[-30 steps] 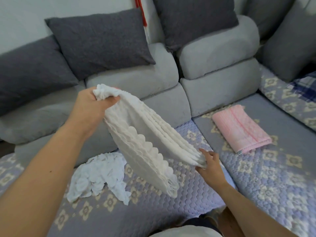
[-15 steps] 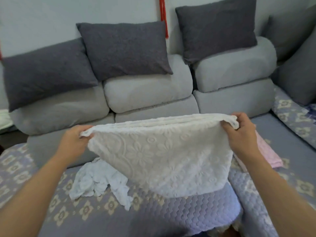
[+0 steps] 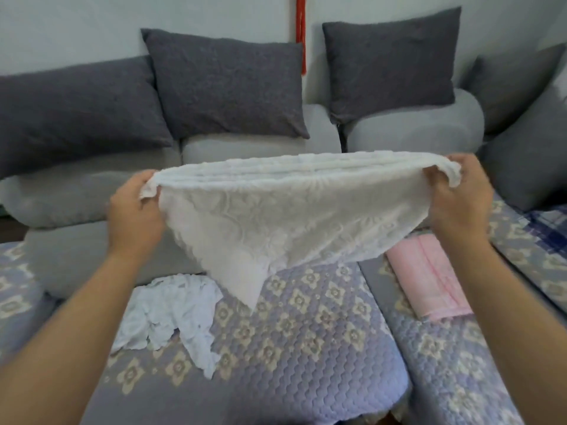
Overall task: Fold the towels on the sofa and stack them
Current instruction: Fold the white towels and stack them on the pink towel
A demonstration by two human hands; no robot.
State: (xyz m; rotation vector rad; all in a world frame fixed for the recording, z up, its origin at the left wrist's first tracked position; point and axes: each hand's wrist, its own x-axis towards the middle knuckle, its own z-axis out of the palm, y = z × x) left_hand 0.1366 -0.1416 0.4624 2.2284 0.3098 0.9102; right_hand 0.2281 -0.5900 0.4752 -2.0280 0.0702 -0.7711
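A white embossed towel [image 3: 291,216] hangs folded in the air above the sofa seat, its top edge stretched level. My left hand [image 3: 135,213] grips its left corner and my right hand [image 3: 457,200] grips its right corner. The lower edge sags to a point over the quilted seat cover [image 3: 306,348]. A crumpled white towel [image 3: 171,314] lies on the seat below my left hand. A folded pink towel [image 3: 426,277] lies flat on the seat to the right, partly behind my right forearm.
Dark grey pillows [image 3: 227,84] lean on the light grey back cushions [image 3: 92,194]. A blue checked cloth [image 3: 549,228] shows at the right edge. A red cord [image 3: 301,35] hangs on the wall.
The towel went from held slanted, left hand high and right hand low, to stretched level between both hands, and both hands have since risen a little.
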